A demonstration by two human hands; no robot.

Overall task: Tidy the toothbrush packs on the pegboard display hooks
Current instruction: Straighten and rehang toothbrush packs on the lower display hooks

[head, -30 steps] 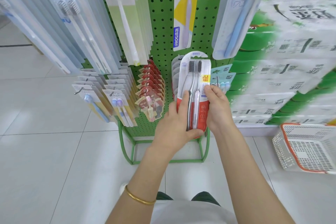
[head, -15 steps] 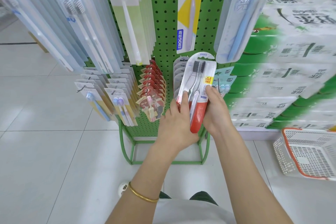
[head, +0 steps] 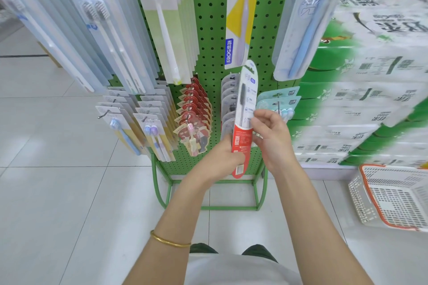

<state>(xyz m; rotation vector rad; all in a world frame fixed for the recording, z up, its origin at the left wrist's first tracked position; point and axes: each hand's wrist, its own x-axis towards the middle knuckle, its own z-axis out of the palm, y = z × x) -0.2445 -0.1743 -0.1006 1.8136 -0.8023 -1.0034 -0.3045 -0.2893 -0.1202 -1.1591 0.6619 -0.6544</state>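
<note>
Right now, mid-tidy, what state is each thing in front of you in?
Red-and-white pack, held upright, turned almost edge-on.
Left hand, grips the pack's red lower end.
Right hand, pinches the pack's right edge.
Grey packs, hanging on their hook, behind the held pack.
Teal packs, hanging on their hook.
Basket, upright on the floor.

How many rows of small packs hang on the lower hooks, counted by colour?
Yellow rows: 2
Red row: 1
Grey row: 1, behind the held pack
Teal row: 1
Total: 5
</note>
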